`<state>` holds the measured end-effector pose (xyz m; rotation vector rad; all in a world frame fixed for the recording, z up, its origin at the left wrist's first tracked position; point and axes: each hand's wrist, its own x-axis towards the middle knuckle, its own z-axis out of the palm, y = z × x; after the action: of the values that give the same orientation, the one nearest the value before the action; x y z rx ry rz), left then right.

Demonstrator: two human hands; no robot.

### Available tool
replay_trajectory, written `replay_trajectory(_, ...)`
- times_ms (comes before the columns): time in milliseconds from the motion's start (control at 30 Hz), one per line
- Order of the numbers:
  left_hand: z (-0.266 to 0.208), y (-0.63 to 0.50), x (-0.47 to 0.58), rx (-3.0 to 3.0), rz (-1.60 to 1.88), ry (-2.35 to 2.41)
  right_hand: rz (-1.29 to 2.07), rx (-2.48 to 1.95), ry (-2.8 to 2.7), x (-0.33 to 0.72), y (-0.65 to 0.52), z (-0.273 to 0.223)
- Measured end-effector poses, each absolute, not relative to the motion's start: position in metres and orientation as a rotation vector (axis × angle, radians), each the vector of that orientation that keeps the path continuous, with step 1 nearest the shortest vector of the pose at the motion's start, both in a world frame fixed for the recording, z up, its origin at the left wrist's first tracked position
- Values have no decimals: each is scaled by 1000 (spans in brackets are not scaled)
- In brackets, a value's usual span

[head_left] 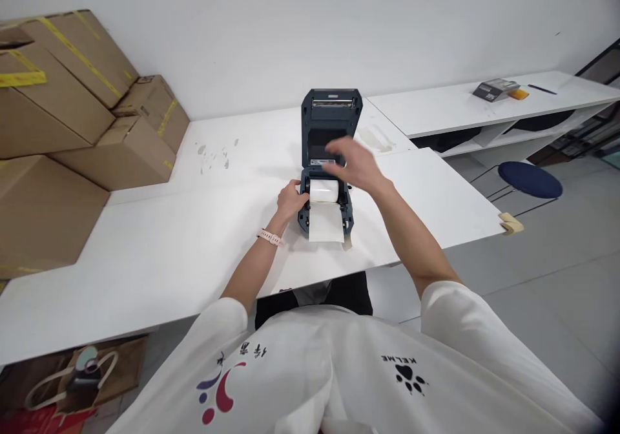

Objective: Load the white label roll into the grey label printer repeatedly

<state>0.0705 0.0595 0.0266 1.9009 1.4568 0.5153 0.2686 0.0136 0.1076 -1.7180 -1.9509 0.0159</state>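
A dark label printer (303, 223) stands on the white table with its lid (331, 112) raised upright. A white label roll (324, 190) sits inside it, and a strip of label paper (326, 222) runs from the roll out over the printer's front edge. My left hand (290, 199) grips the left side of the printer's body, its thumb close to the roll's end. Above the right side of the roll, in front of the lid, my right hand (357, 164) hangs with its fingers apart and nothing in them.
Brown cardboard boxes (68, 98) with yellow tape are stacked on the table's left. A second white table (436, 108) adjoins at the right, carrying a grey box (494, 90). A blue stool (530, 179) stands beyond the right edge. Bags (77, 382) lie below left.
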Motion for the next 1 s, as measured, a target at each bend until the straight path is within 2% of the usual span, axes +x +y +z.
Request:
replay_trajectory(100, 25, 67, 73, 1951, 483, 1441, 315, -2000, -2405, 252, 20, 84)
replay_trajectory(167, 21, 69, 74, 1939, 520, 1425, 393, -2114, -2490, 243, 32, 70)
replay_trajectory(333, 9, 66, 72, 1805, 654, 1376, 566, -1930, -2439, 251, 44, 73)
replay_trajectory(433, 1, 67, 73, 1697, 707, 1337, 782, -1570, -2273, 282, 18, 95)
replay_trajectory(567, -8, 68, 74, 1616, 784, 1297, 821, -1300, -1769, 342, -35, 101)
replay_trajectory(767, -14, 68, 76, 1546, 840, 1262, 846, -1349, -1096, 414, -72, 29)
replay_trajectory(900, -13, 68, 76, 1534, 856, 1266, 900, -1464, -921, 428, -67, -21)
replay_trajectory(1000, -13, 67, 76, 1529, 860, 1261, 932, -1531, -917, 429, -68, -31)
